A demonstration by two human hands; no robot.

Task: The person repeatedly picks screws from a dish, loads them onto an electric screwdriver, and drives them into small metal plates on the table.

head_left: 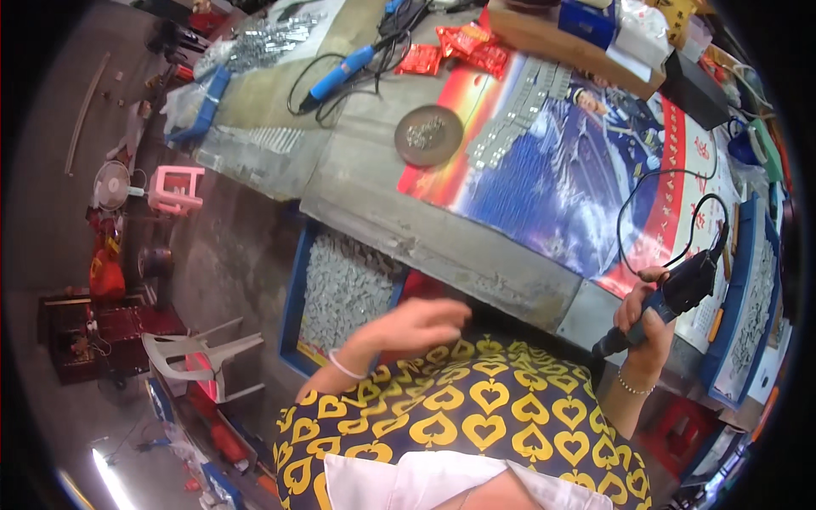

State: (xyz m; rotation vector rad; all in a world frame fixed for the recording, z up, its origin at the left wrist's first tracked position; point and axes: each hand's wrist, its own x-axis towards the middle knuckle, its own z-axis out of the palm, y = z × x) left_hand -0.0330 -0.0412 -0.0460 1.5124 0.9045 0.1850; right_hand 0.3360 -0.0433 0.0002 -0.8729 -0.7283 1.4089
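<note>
My right hand (648, 333) is wrapped around the grip of a dark corded electric screwdriver (690, 285), whose tip points down to the left, over my lap. Its black cable loops up over the table's right side. In front of the table edge, above my lap, my left hand (418, 325) has its fingers loosely stretched out, with nothing visible in them. Below and left of it stands a blue tray (293, 319) full of small grey parts. A round brown dish (406, 151) of small metal pieces, possibly screws, sits on the table. Rows of small grey parts (520, 110) lie on the poster.
A colourful poster (544, 183) covers much of the table (365, 191). Farther back lie a blue corded tool (342, 75), red packets (472, 47) and a long cardboard box (561, 47). Another blue tray (718, 374) stands at right. A pink stool (176, 189) and pale chair (204, 361) stand left.
</note>
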